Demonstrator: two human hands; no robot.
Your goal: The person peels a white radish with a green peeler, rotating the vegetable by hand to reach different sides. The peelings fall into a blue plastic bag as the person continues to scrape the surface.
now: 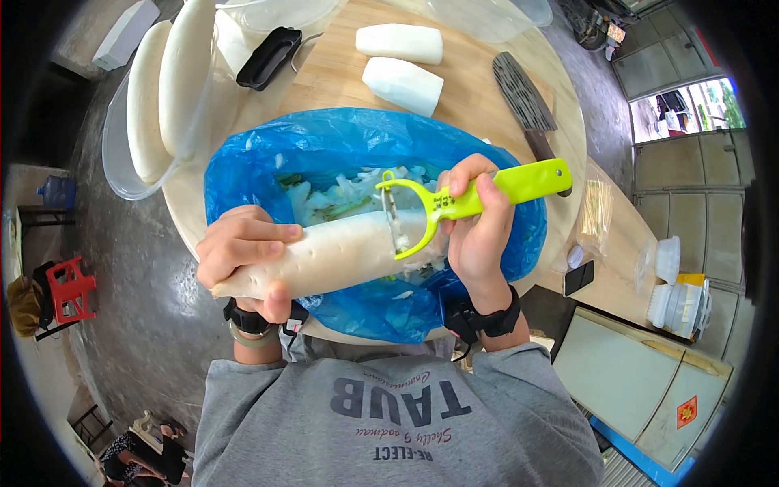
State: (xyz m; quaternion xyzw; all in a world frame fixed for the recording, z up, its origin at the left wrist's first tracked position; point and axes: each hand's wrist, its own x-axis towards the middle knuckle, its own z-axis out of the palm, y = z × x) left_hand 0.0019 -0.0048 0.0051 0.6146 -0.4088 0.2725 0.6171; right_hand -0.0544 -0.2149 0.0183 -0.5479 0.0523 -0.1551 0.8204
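Note:
A large white radish (324, 256) lies slanted above a blue plastic bag (357, 130) that holds white and greenish peelings (324, 199). Its left end is in my left hand (247, 256), fingers on top and thumb below. My right hand (480, 223) grips the handle of a lime-green peeler (507, 191), whose blade rests on the radish near its right end. Bits of peel cling to the blade. Part of the radish's right end is hidden behind the peeler and my right hand.
Two white radish pieces (399, 44) and a dark-bladed knife (523, 93) lie on a wooden board (324, 77). Whole radishes (150, 105) stand in a clear tub (118, 170) at left, near a black tray (269, 58). A phone (578, 277) is at right; a person (134, 454) sits bottom left.

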